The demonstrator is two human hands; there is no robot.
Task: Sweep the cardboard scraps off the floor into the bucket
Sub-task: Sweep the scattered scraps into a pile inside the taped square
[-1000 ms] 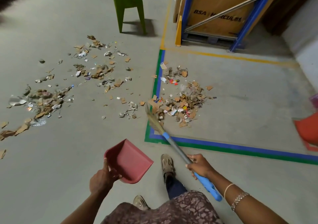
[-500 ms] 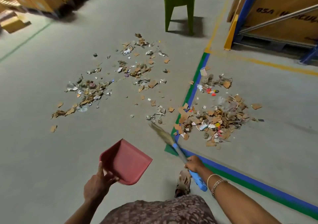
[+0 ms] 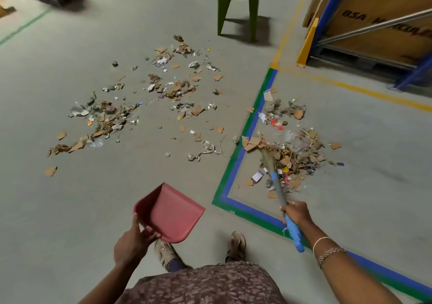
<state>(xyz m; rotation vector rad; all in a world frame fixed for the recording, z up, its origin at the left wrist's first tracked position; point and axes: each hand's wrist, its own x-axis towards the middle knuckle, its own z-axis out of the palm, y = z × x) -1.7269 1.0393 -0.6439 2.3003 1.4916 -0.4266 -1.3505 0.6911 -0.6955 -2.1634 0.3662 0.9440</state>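
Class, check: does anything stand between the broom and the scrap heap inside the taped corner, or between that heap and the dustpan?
Nothing visible does. The broom has its bristles in the heap. Between heap and dustpan lies only flat floor tape. The bucket is not in view.

At lower centre the left hand (image 3: 133,245) grips a red dustpan (image 3: 170,213). At lower right the right hand (image 3: 295,213) holds a broom (image 3: 278,186), bristles in the scraps (image 3: 294,154) inside the taped corner (image 3: 233,170). A green chair (image 3: 238,4) stands top centre.
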